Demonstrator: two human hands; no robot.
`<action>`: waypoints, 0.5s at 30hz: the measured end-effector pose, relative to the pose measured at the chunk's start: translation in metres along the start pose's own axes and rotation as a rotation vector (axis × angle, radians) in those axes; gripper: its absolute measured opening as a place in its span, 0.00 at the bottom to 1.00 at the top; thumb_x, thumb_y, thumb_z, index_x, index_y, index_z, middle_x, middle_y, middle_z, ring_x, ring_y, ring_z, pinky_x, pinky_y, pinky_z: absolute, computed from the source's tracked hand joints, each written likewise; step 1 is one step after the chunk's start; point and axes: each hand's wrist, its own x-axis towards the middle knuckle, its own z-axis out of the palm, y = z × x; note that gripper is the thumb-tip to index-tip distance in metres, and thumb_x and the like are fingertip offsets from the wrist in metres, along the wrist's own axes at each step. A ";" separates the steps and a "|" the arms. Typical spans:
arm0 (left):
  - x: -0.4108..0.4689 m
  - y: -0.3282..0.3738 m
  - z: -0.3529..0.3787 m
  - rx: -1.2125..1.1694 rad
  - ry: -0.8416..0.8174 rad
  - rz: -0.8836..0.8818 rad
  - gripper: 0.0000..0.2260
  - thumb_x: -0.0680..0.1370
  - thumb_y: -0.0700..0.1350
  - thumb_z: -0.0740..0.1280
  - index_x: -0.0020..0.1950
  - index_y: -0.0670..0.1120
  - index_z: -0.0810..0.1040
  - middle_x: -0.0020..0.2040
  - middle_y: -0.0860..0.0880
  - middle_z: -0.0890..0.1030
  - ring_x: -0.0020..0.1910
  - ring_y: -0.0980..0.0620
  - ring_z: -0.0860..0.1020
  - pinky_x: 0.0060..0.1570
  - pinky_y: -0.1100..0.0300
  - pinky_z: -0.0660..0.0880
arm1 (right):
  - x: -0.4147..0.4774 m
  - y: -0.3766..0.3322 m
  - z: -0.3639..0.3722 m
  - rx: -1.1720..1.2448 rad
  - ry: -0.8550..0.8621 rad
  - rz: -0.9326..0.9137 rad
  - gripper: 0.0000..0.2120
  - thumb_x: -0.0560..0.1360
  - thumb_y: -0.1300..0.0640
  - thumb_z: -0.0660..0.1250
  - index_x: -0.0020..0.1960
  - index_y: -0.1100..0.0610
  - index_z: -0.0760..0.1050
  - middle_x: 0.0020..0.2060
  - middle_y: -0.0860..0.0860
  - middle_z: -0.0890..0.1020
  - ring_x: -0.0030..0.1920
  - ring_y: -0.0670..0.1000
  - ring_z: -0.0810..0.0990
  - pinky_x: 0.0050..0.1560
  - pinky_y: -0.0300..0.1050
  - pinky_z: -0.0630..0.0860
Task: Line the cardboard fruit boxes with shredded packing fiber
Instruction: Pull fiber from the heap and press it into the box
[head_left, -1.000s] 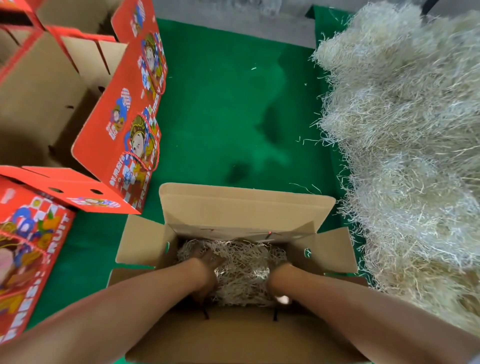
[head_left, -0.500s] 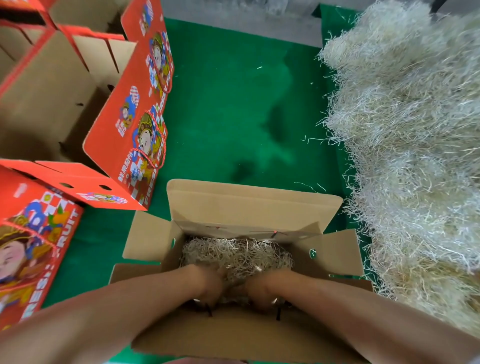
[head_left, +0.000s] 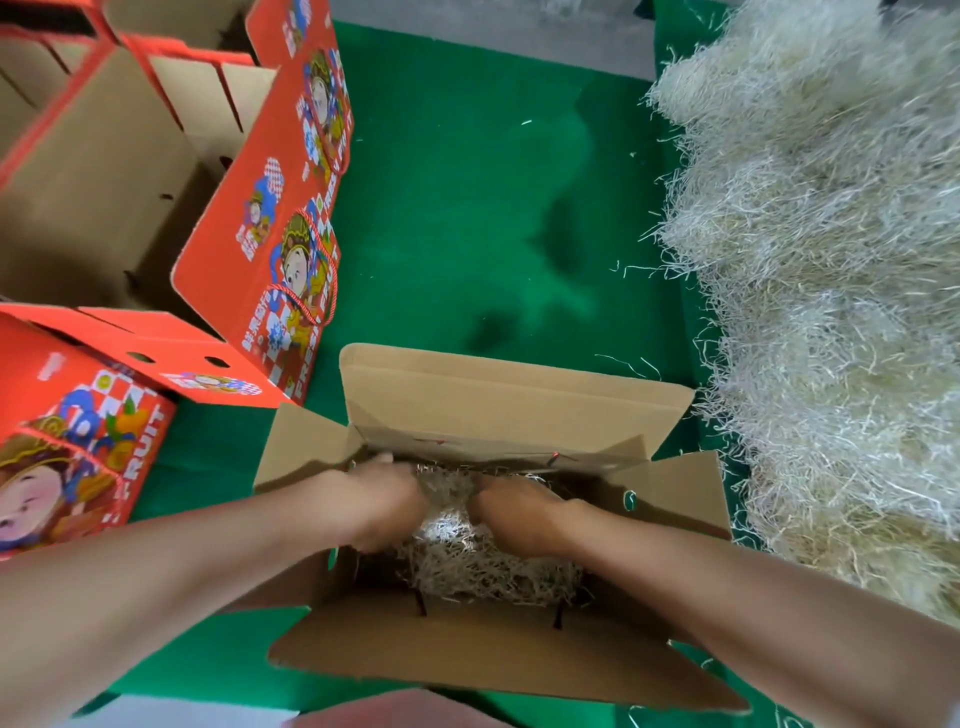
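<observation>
Head view: left hand (head_left: 384, 501) and right hand (head_left: 517, 514) touch fiber (head_left: 483, 569) between box (head_left: 509, 395) walls; grip perhaps closed, cannot tell.

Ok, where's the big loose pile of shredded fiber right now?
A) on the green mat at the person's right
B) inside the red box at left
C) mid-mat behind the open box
A: the shredded fiber pile runs along the right side of the green mat, beside the open cardboard box.
</observation>
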 end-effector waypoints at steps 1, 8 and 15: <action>-0.003 -0.007 0.000 -0.023 0.065 -0.076 0.15 0.80 0.41 0.57 0.66 0.43 0.72 0.67 0.44 0.69 0.66 0.44 0.66 0.63 0.53 0.63 | 0.005 -0.001 0.001 -0.034 0.033 -0.033 0.20 0.73 0.71 0.60 0.64 0.60 0.73 0.64 0.58 0.72 0.59 0.60 0.75 0.56 0.51 0.76; 0.019 0.014 0.018 0.208 -0.241 -0.015 0.21 0.78 0.44 0.63 0.70 0.44 0.67 0.71 0.43 0.65 0.68 0.41 0.66 0.64 0.46 0.67 | 0.031 -0.008 0.015 -0.254 -0.127 -0.098 0.27 0.78 0.62 0.57 0.75 0.48 0.56 0.76 0.52 0.48 0.74 0.61 0.51 0.67 0.65 0.62; 0.033 0.019 0.040 0.120 -0.238 -0.014 0.21 0.77 0.44 0.63 0.71 0.43 0.67 0.72 0.41 0.64 0.73 0.40 0.59 0.70 0.37 0.53 | 0.032 -0.002 0.023 -0.227 -0.212 0.061 0.30 0.75 0.62 0.64 0.73 0.45 0.61 0.76 0.53 0.46 0.73 0.63 0.52 0.66 0.64 0.63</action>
